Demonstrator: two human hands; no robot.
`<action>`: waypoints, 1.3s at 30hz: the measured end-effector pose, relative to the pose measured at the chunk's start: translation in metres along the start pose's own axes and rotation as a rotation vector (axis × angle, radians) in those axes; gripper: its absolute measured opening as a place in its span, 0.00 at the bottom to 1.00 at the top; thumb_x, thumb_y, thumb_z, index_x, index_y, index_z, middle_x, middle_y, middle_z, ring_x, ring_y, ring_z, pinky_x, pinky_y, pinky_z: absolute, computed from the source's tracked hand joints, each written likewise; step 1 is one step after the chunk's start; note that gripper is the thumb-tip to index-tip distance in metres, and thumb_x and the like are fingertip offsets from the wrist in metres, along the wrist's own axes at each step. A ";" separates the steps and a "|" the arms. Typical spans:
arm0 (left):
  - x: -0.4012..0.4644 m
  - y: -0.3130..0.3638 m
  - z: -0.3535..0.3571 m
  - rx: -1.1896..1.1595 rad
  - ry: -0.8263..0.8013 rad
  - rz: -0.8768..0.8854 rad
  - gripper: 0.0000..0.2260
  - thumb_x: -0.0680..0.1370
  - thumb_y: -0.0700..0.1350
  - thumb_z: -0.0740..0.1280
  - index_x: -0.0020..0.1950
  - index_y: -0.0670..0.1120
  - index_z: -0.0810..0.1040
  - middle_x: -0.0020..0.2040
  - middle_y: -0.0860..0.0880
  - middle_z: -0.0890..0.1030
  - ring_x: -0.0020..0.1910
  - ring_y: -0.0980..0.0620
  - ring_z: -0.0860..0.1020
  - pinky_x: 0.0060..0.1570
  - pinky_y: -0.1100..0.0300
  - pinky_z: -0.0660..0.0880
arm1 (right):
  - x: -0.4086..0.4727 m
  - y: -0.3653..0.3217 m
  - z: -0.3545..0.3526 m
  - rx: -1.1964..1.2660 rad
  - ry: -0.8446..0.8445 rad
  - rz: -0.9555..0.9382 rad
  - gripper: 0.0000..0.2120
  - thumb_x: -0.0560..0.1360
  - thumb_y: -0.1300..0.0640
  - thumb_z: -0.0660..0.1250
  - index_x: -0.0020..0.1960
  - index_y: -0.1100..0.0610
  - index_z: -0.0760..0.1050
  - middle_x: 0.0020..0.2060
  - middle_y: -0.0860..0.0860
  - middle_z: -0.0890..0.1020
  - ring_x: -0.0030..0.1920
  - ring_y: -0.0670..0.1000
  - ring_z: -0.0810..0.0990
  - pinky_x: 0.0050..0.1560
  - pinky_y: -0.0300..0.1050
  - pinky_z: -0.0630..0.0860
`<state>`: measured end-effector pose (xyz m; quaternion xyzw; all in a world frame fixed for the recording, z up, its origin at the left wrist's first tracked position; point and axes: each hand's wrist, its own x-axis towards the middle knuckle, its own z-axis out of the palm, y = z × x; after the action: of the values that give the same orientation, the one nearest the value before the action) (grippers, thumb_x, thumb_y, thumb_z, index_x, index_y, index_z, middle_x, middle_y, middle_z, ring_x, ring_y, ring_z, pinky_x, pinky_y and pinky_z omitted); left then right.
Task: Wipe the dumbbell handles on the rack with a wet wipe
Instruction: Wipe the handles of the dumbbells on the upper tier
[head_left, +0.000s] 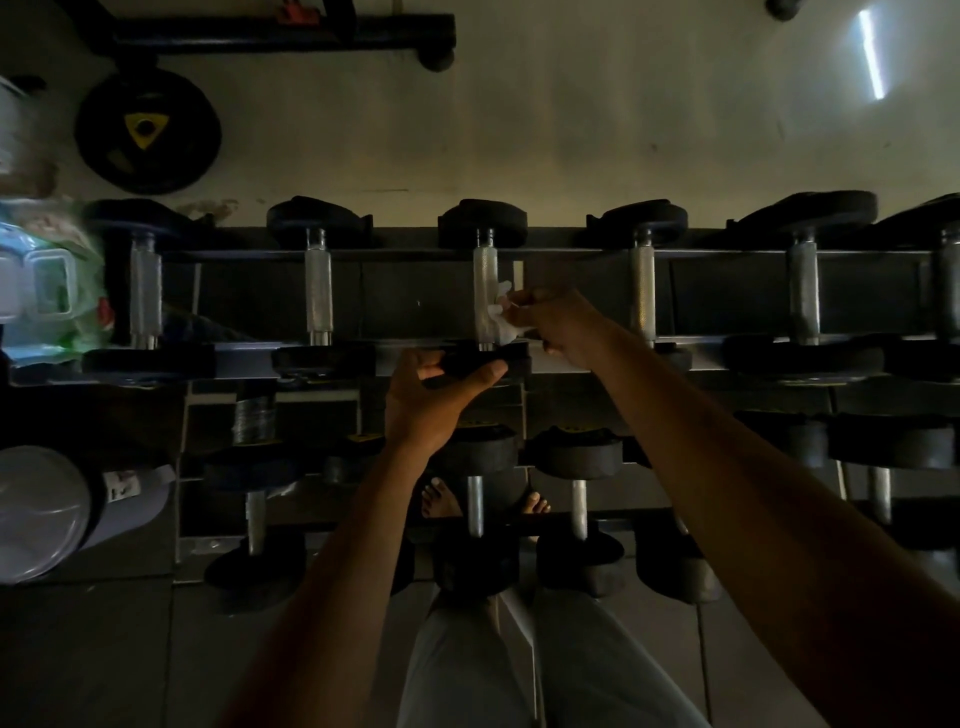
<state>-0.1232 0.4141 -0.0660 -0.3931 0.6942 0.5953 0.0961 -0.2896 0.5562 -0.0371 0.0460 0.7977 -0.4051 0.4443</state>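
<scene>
Wiping the middle dumbbell handle on the top tier of the rack (405, 253).

The rack is carrying a row of dumbbells, and the one being worked on, the middle dumbbell (483, 228), is lying across the top rails with its knurled handle (484, 280) pointing away from the person. The left hand (431, 400) is curling round the near weight head, steadying it; keeping that grip firm should stop the bar rolling while the wipe is being drawn along the full length of the knurling and round its far side. The right hand (556, 327) is pinching the bunched wet wipe (501, 317) between fingertips and thumb, pressing it against the handle's right flank near its lower end.
</scene>
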 end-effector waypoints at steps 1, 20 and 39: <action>0.000 -0.001 0.000 0.001 -0.001 -0.003 0.41 0.59 0.75 0.82 0.64 0.54 0.79 0.59 0.56 0.85 0.60 0.58 0.83 0.61 0.49 0.81 | -0.005 0.001 0.000 -0.029 -0.006 -0.005 0.15 0.81 0.47 0.68 0.65 0.50 0.78 0.57 0.49 0.81 0.48 0.47 0.79 0.42 0.43 0.73; -0.007 0.006 0.003 0.033 0.004 -0.007 0.28 0.66 0.69 0.82 0.57 0.58 0.78 0.52 0.60 0.83 0.55 0.62 0.81 0.52 0.60 0.79 | 0.002 -0.060 -0.003 -0.825 0.306 -0.776 0.12 0.82 0.47 0.66 0.63 0.47 0.80 0.54 0.46 0.84 0.51 0.45 0.82 0.54 0.39 0.77; -0.012 0.006 0.005 -0.077 0.004 -0.032 0.33 0.66 0.65 0.83 0.63 0.56 0.72 0.52 0.62 0.77 0.53 0.64 0.76 0.45 0.63 0.74 | 0.013 -0.097 0.007 -1.550 0.067 -0.782 0.14 0.78 0.58 0.70 0.63 0.51 0.81 0.58 0.51 0.82 0.59 0.55 0.79 0.50 0.45 0.72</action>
<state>-0.1210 0.4231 -0.0555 -0.4088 0.6646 0.6191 0.0890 -0.3348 0.4826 0.0099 -0.5352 0.8200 0.1301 0.1556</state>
